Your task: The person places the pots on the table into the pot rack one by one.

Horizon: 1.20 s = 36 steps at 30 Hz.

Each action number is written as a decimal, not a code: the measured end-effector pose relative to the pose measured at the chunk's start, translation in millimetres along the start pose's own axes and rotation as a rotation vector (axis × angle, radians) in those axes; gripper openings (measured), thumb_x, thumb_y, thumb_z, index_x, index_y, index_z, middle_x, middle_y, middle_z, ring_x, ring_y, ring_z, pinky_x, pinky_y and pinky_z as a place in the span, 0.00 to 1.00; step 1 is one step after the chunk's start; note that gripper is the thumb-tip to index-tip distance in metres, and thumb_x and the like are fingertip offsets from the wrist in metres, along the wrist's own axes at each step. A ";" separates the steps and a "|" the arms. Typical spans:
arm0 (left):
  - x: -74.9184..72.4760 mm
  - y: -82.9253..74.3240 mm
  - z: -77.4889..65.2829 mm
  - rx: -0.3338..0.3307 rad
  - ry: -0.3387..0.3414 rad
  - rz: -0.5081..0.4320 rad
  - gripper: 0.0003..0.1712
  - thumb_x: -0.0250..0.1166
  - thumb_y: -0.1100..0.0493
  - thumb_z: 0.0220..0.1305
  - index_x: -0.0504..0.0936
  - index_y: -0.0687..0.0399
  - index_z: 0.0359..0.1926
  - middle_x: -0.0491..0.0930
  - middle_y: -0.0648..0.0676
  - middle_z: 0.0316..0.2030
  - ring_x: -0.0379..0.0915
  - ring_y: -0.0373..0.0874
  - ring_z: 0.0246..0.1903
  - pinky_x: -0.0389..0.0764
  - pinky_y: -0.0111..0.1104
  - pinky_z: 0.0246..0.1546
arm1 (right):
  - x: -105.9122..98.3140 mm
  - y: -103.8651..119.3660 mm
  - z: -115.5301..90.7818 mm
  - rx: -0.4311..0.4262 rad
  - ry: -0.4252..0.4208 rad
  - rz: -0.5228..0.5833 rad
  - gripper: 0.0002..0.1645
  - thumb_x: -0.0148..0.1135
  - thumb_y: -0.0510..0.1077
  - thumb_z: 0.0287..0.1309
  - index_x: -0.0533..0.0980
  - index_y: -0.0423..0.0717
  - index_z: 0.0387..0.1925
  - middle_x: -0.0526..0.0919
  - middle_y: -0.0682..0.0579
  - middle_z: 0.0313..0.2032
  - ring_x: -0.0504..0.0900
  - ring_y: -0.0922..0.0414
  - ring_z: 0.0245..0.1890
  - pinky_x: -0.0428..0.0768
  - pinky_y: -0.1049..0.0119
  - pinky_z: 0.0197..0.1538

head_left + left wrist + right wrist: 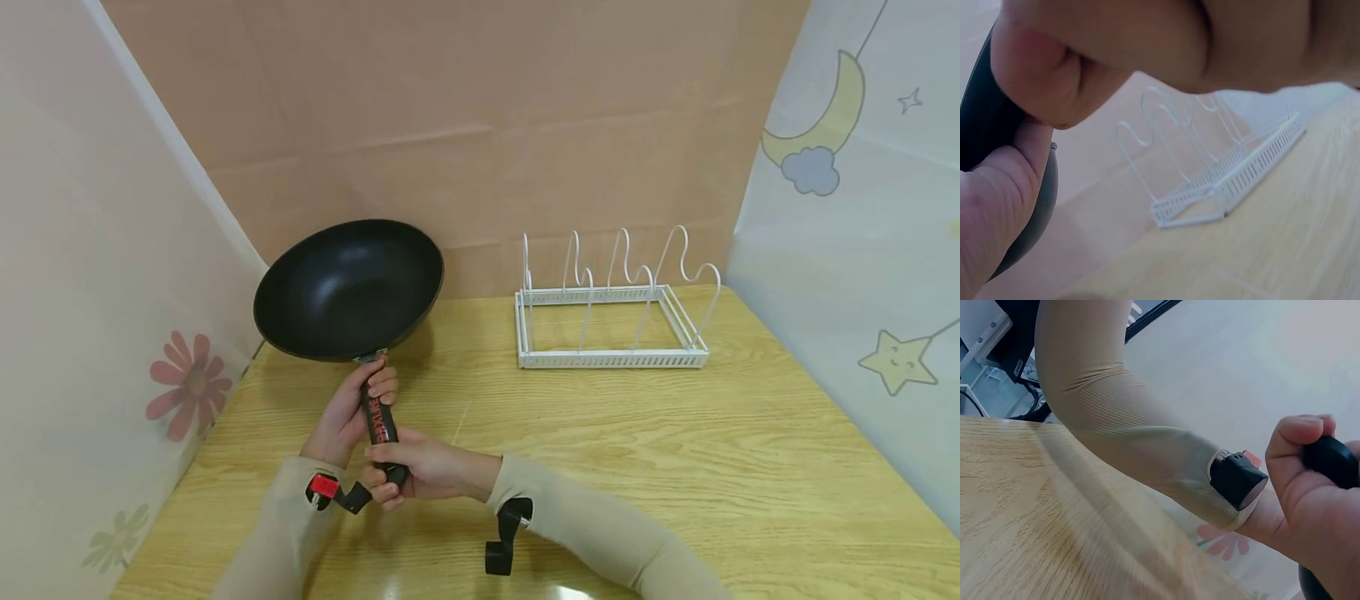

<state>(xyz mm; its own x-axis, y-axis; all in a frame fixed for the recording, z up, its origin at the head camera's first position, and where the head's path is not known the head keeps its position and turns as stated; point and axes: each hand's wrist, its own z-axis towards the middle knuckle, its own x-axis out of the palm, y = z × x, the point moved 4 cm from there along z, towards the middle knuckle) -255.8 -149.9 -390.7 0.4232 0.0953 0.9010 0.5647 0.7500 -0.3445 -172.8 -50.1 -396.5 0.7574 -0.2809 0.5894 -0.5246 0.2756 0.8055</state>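
Note:
A black wok [348,287] is held up over the left side of the table, its inside facing me and its handle [377,414] pointing back toward me. My left hand [352,412] grips the handle close to the pan, thumb and fingers wrapped around it. Lower down, my right hand [420,462] holds the end of the same handle. The right wrist view shows the black handle end [1330,461] poking out of the curled right hand [1329,512]. In the left wrist view, the left hand [1116,50] covers much of the handle.
A white wire rack [611,358] with several curved dividers stands at the back right of the wooden table [600,442]. A brown backdrop [480,125] rises behind it. Printed cloth panels flank both sides, the left one [112,250] near the wok.

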 end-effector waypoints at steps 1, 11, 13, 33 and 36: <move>2.8 0.4 1.3 0.005 0.002 0.011 0.17 0.30 0.60 0.82 0.64 0.60 0.40 0.69 0.54 0.26 0.64 0.42 0.23 0.77 0.35 0.32 | 0.9 1.5 -1.6 -0.013 0.008 -0.006 0.10 0.31 0.38 0.77 0.51 0.53 0.54 0.63 0.56 0.25 0.62 0.62 0.21 0.61 0.69 0.28; 26.0 9.8 13.4 0.045 0.028 0.108 0.16 0.30 0.63 0.81 0.65 0.59 0.40 0.69 0.53 0.26 0.69 0.43 0.24 0.76 0.34 0.32 | 5.7 13.7 -19.4 -0.109 0.099 -0.008 0.10 0.29 0.37 0.76 0.55 0.53 0.51 0.66 0.58 0.25 0.64 0.64 0.20 0.63 0.71 0.26; 29.3 12.0 15.8 0.052 0.033 0.130 0.14 0.32 0.64 0.81 0.64 0.59 0.41 0.70 0.53 0.27 0.70 0.43 0.25 0.76 0.33 0.33 | 6.0 16.1 -22.5 -0.130 0.117 -0.017 0.10 0.28 0.37 0.76 0.56 0.54 0.49 0.66 0.58 0.24 0.64 0.64 0.20 0.63 0.71 0.26; 56.3 33.6 42.1 0.123 0.245 0.301 0.07 0.46 0.69 0.77 0.66 0.60 0.50 0.71 0.53 0.36 0.72 0.43 0.35 0.73 0.34 0.45 | 6.2 38.8 -58.3 -0.237 0.351 0.020 0.04 0.44 0.51 0.78 0.62 0.58 0.47 0.64 0.61 0.25 0.63 0.67 0.19 0.65 0.75 0.23; 59.9 35.2 45.4 0.128 0.318 0.349 0.11 0.51 0.70 0.73 0.66 0.59 0.52 0.70 0.53 0.38 0.70 0.43 0.37 0.73 0.35 0.49 | 7.6 41.7 -62.7 -0.251 0.374 0.028 0.05 0.46 0.52 0.78 0.62 0.59 0.48 0.64 0.61 0.24 0.62 0.66 0.18 0.66 0.76 0.23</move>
<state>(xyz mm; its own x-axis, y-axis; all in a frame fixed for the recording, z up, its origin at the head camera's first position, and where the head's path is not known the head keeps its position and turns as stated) -242.7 -88.0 -336.9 0.7786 0.1658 0.6052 0.2671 0.7851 -0.5588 -164.6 16.9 -362.2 0.8570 0.0686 0.5107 -0.4711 0.5057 0.7227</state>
